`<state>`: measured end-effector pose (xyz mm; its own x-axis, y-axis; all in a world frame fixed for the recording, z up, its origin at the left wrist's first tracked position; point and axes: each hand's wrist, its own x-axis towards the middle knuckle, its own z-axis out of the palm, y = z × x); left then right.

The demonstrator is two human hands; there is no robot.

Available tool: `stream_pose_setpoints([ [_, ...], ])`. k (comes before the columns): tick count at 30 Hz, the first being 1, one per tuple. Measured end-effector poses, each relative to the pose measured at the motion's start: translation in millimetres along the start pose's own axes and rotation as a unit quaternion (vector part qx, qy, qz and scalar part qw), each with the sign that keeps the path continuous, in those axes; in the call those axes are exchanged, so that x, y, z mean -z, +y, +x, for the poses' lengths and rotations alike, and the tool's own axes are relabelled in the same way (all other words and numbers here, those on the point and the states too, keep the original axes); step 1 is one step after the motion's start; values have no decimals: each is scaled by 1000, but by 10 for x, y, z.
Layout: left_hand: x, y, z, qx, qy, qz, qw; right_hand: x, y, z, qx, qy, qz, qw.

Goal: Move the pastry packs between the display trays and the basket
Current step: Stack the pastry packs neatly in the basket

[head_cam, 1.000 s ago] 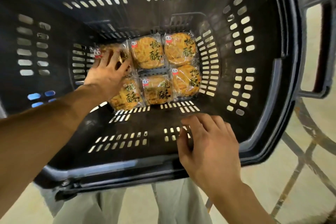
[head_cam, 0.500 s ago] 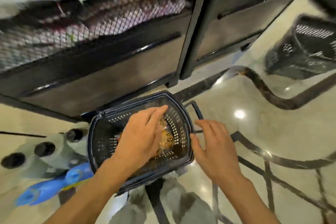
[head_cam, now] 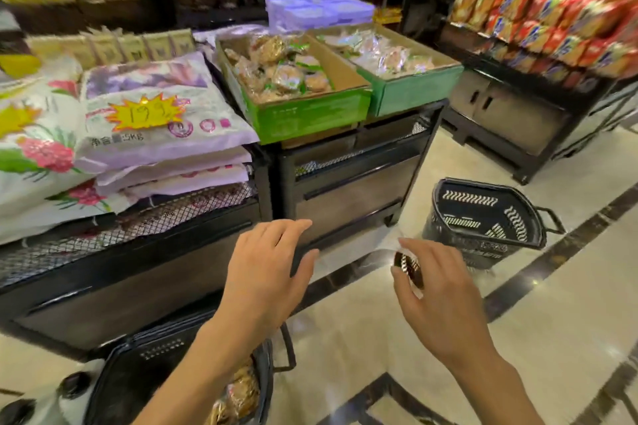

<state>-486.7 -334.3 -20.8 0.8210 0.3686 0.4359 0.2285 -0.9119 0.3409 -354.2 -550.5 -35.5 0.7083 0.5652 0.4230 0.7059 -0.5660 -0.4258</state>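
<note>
**Head view: one pack in hand, basket at the feet, trays up ahead**

Head view, starting at the grip. The right hand (head_cam: 438, 297) has its fingers curled round a small pastry pack (head_cam: 409, 269), seen edge-on, so you mostly get a dark rim and a bit of clear wrapper. It's held out in the air in front of the body, well apart from both the trays and the basket, which reads to me like it's mid-carry rather than being set down anywhere.

The left hand (head_cam: 266, 276) holds nothing: fingers loose and spread, hovering above the near basket (head_cam: 138, 373). My guess is it's just free for the next pick.

That basket sits on the floor right by the person's feet, with more pastry packs (head_cam: 238, 393) visible inside, low and close so both hands can reach in.

Further out, two green cardboard display trays (head_cam: 310, 114) sit side by side on a black stand, both with wrapped pastries in them, and the left one has bare cardboard at its right end. I'd judge the held pack is headed there, though I can't be sure.

A second basket (head_cam: 483, 217) stands on the floor to the right, looking empty. Big rice sacks (head_cam: 155, 114) are stacked on the left.
</note>
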Motion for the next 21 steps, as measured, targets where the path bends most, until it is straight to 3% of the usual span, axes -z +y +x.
stream_pose_setpoints([
  [7,-209,266,575,49,31,40,998,124,520,844,59,-22,36,997],
  [14,-681,-154,1355,134,80,40,987,-366,784,1969,110,-71,63,989],
  [21,-1148,-688,2687,187,104,-1,977,-896,1040,3569,126,-126,27,984],
])
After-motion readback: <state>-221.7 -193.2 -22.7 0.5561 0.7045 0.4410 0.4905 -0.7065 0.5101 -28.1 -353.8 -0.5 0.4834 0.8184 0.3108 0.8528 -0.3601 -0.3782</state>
